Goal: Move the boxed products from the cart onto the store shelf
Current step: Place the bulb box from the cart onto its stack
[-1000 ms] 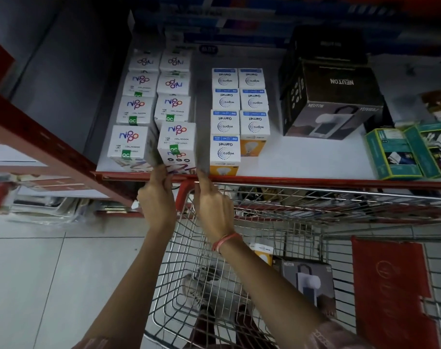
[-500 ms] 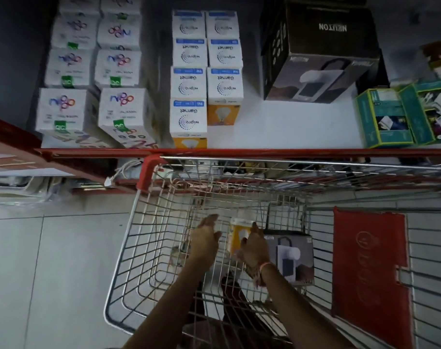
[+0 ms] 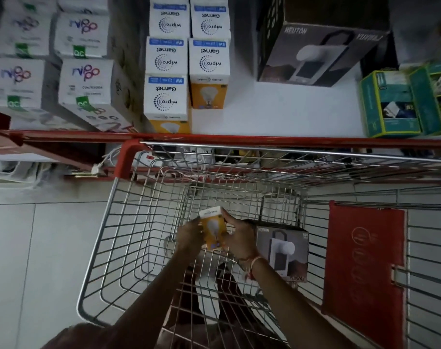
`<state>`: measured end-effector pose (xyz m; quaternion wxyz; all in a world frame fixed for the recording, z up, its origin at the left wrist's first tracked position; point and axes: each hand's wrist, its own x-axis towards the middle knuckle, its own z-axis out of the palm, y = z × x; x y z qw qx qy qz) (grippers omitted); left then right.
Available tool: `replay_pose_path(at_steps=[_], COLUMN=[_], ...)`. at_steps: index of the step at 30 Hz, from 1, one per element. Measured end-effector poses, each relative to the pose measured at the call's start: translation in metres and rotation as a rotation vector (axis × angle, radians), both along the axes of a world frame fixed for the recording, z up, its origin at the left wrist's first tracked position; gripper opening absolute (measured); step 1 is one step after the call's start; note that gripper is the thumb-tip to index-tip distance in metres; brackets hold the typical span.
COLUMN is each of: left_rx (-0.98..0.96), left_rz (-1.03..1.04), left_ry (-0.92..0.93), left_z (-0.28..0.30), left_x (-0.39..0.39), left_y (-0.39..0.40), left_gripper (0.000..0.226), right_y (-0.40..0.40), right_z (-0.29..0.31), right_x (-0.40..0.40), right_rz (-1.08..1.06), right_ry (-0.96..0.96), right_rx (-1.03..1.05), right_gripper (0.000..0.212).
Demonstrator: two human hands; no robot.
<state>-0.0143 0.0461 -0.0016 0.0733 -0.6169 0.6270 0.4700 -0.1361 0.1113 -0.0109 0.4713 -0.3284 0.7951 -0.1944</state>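
Inside the wire cart [image 3: 108,212], my left hand [image 3: 190,235] and my right hand [image 3: 235,238] grip a small orange and white bulb box [image 3: 213,227] from both sides. It is lifted a little above the cart floor. To its right a grey Neuton lantern box [image 3: 282,250] lies in the cart. On the white shelf [image 3: 277,109] above stand rows of white bulb boxes [image 3: 166,96], one row ending at the front edge.
A large black Neuton carton [image 3: 315,46] stands at the shelf's back right. Green boxes [image 3: 390,104] sit at the far right. White boxes with purple logos [image 3: 88,81] fill the left. A red shelf rim [image 3: 264,141] runs above the cart. A red flap [image 3: 365,268] hangs on the cart's right.
Both hands left the shelf's front edge, dropped into the cart and closed around the orange bulb box, which now sits raised between them. The view tilted downward.
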Motion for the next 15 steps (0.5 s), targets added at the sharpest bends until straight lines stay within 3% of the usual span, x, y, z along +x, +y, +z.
replay_pose_path(at_steps=[3, 5, 9, 12, 15], left_rx=[-0.158, -0.249, -0.343, -0.414, -0.631], left_rz=[0.055, 0.043, 0.020, 0.070, 0.069], left_ry=[0.094, 0.156, 0.229, 0.309, 0.366], left_z=[0.039, 0.067, 0.109, 0.131, 0.159], left_x=[0.015, 0.017, 0.018, 0.013, -0.003], left_y=[-0.003, -0.004, 0.000, 0.003, 0.001], left_gripper=[0.038, 0.043, 0.045, 0.037, 0.034], right_y=[-0.001, 0.002, 0.003, -0.001, -0.015], right_z=[0.036, 0.056, 0.094, 0.120, 0.152], right_x=[0.015, 0.020, 0.021, 0.017, 0.011], right_rz=[0.019, -0.082, -0.082, -0.102, -0.150], right_ry=[-0.004, 0.005, 0.088, 0.177, 0.310], right_rx=[-0.119, -0.188, -0.315, -0.438, -0.617], right_gripper=[0.085, 0.090, 0.056, 0.049, 0.046])
